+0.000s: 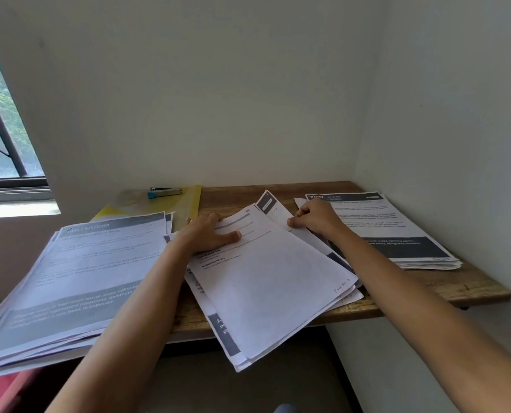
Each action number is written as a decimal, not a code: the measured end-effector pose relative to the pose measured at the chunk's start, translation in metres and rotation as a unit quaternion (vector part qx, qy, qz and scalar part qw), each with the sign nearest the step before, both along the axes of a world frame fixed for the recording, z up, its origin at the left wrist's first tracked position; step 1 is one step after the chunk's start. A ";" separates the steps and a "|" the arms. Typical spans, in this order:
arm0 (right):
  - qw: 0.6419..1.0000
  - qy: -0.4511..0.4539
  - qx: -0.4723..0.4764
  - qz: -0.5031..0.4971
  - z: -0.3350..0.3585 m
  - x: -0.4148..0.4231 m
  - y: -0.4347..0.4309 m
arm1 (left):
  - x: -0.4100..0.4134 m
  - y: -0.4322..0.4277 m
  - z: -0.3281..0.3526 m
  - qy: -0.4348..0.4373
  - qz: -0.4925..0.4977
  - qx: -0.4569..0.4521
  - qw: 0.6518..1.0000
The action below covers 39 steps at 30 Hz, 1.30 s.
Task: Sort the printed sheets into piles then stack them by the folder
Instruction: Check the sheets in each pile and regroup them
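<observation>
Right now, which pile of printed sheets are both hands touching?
The skewed middle pile of white printed sheets: left hand presses it, right hand pinches its edge.

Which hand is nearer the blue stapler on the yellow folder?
Left. The left hand presses the middle pile of printed sheets, just in front and right of the blue-and-silver metal stapler; the right hand pinches a white sheet farther right.

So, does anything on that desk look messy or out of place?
Yes. The middle pile is fanned and skewed, and its near corner hangs past the front edge of the desk. The left hand rests on it and the right hand pinches its far sheets. The left pile also juts well off. The right pile lies fairly square.
</observation>
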State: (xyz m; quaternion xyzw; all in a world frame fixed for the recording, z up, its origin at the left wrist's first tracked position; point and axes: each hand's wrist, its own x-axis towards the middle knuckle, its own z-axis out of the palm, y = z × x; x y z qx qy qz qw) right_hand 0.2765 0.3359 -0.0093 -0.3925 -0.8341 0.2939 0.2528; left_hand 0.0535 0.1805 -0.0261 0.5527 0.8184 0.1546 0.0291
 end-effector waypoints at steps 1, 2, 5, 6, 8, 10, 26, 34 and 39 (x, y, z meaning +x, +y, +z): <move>1.000 0.001 0.003 -0.002 0.000 0.001 0.000 | 0.000 0.000 0.000 -0.002 0.000 0.000 1.000; 1.000 0.000 0.004 -0.002 0.000 0.001 0.001 | -0.001 0.000 -0.001 -0.005 0.000 -0.002 1.000; 1.000 0.003 -0.001 -0.004 0.000 0.003 0.003 | 0.000 0.000 -0.001 -0.013 -0.001 -0.004 1.000; 1.000 0.012 -0.004 -0.008 0.000 0.003 0.003 | 0.000 -0.001 -0.001 -0.016 0.000 -0.004 1.000; 0.999 0.042 -0.002 -0.009 0.002 0.004 0.003 | -0.001 -0.002 -0.001 -0.018 0.001 -0.004 1.000; 0.997 0.074 0.006 -0.003 0.006 0.006 0.001 | -0.003 -0.002 -0.001 -0.019 0.001 -0.006 1.000; 0.976 0.122 0.152 -0.093 0.073 0.023 0.034 | -0.003 -0.006 0.001 -0.036 0.003 0.010 0.999; 0.934 0.201 0.259 -0.140 0.150 0.057 0.049 | -0.002 -0.007 0.002 -0.036 0.005 0.011 0.999; 0.924 0.247 0.254 -0.146 0.175 0.069 0.051 | -0.004 -0.009 0.003 -0.047 0.002 0.014 0.999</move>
